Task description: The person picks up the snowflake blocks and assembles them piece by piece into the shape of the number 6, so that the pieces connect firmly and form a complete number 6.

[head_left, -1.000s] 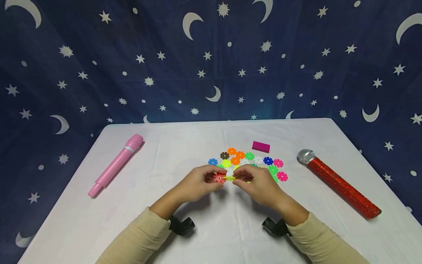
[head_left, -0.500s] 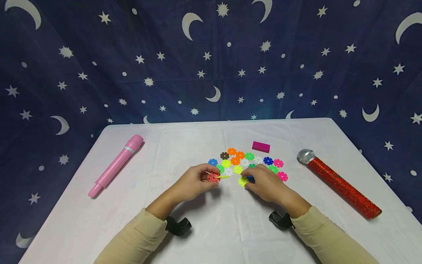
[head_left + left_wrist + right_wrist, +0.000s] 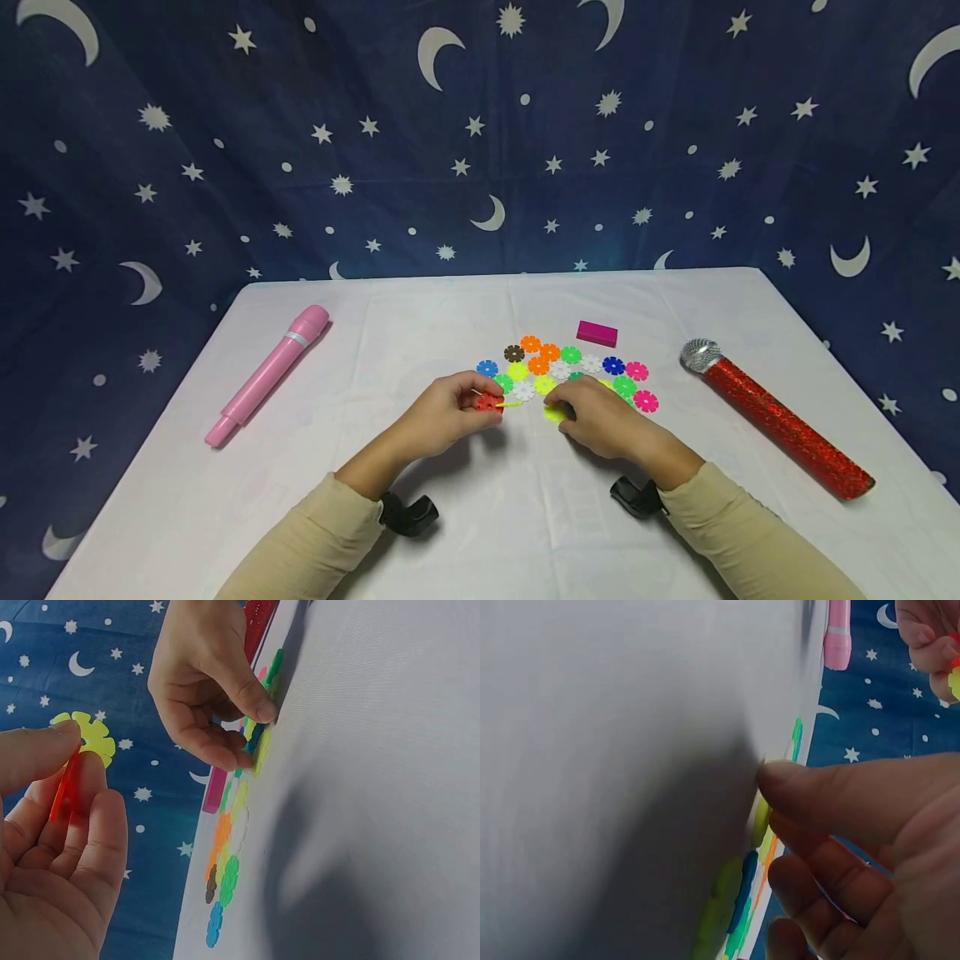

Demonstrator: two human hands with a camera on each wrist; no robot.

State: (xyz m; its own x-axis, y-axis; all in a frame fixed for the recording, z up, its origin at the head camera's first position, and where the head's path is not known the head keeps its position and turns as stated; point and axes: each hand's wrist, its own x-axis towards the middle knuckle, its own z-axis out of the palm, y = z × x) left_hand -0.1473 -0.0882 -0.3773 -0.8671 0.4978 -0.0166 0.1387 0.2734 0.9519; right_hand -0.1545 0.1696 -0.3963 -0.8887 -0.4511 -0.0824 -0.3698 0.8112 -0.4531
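Above the table's middle, my left hand [image 3: 450, 412] pinches red interlocking discs [image 3: 67, 784] between thumb and fingers. A yellow interlocking disc [image 3: 97, 739] is joined to the red ones and sticks out past the fingertips. My right hand [image 3: 611, 417] is low over the table, its thumb and forefinger at opposite edges of another yellow interlocking disc [image 3: 553, 413]. In the right wrist view that yellow disc [image 3: 761, 821] shows just below the thumb tip. A blue disc [image 3: 742, 892] lies close beside it.
Several flat notched discs in orange, green, white, blue and pink [image 3: 646, 401] lie spread behind the hands. A magenta block [image 3: 597, 334] is behind them. A pink microphone [image 3: 270, 375] lies at left, a glittery red microphone [image 3: 783, 425] at right, on the white-covered table [image 3: 360, 333].
My right hand has let go of the joined yellow disc and moved right and down to a loose yellow disc on the table. My left hand has drawn slightly left with the joined discs.
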